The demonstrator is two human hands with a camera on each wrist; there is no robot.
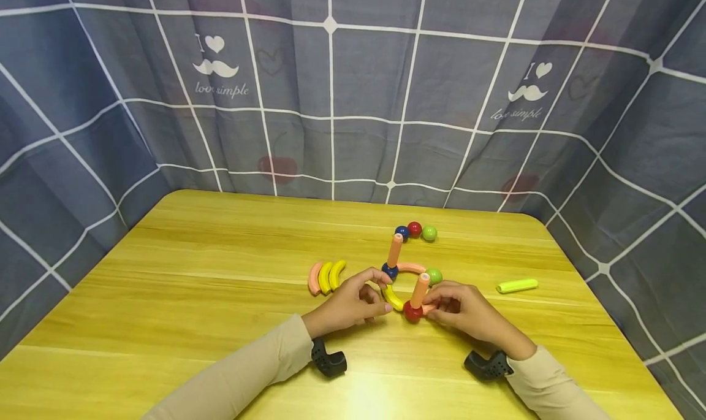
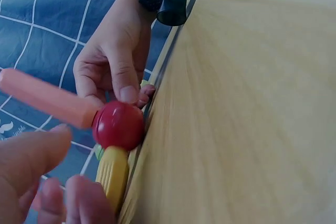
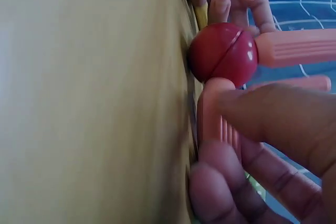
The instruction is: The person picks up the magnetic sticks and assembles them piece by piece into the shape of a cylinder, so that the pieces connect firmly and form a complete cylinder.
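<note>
A ring of curved rods and balls lies on the table in the head view. Its red ball (image 1: 412,311) and blue ball (image 1: 389,271) each carry an upright pink rod (image 1: 420,290); a yellow curved rod (image 1: 393,298) joins them. From the blue ball a pink curved rod (image 1: 410,267) runs to a green ball (image 1: 434,276). My right hand (image 1: 467,311) pinches another pink rod (image 3: 212,111) against the red ball, thumb on one side and fingers on the other. Beside the yellow rod, my left hand (image 1: 353,300) has loosely bent, parted fingers, one fingertip at the blue ball.
Left of the ring lie a loose pink curved rod (image 1: 314,278) and two yellow curved rods (image 1: 335,275). Behind it are loose blue, red (image 1: 415,229) and green balls. A yellow-green straight rod (image 1: 517,286) lies to the right. A grid-patterned curtain (image 1: 358,101) surrounds the table (image 1: 220,242).
</note>
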